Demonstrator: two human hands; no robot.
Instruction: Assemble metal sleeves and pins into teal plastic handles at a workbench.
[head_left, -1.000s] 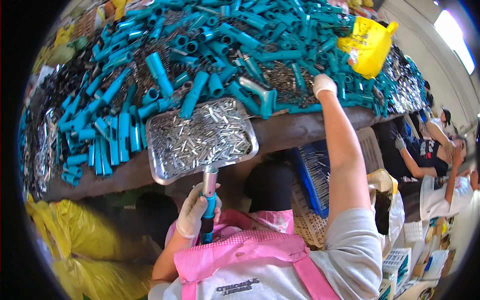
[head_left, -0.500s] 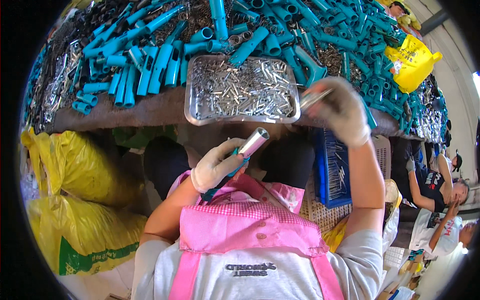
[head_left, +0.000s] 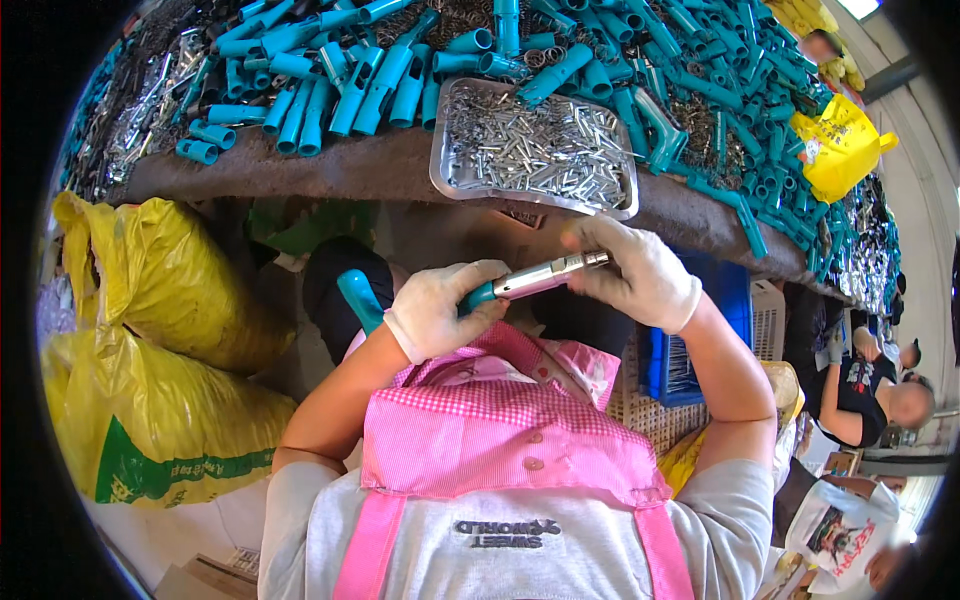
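Note:
My left hand point(head_left: 447, 308) is closed round a teal handle point(head_left: 362, 300), whose curved end sticks out past the wrist. From its other end a silver metal barrel point(head_left: 535, 279) points to the right, with a narrower metal piece point(head_left: 588, 260) at its tip. My right hand point(head_left: 645, 278) is around that tip, fingers and thumb apart, the thumb close along the barrel's lower side. Both hands wear whitish gloves. Beyond them, at the table's edge, stands a clear tray point(head_left: 478, 186) full of small metal pins point(head_left: 545, 150) and springs.
Teal tubular parts point(head_left: 385, 85) are heaped across the table point(head_left: 300, 180). Yellow sacks point(head_left: 190, 300) stand at the left. A blue basket point(head_left: 700, 345) holding slim metal parts is beside my right forearm. Other people point(head_left: 865, 390) sit at the far right.
My right hand has come from beside the tray to the barrel's end. The barrel has turned to point right, and a narrower metal piece now shows at its tip.

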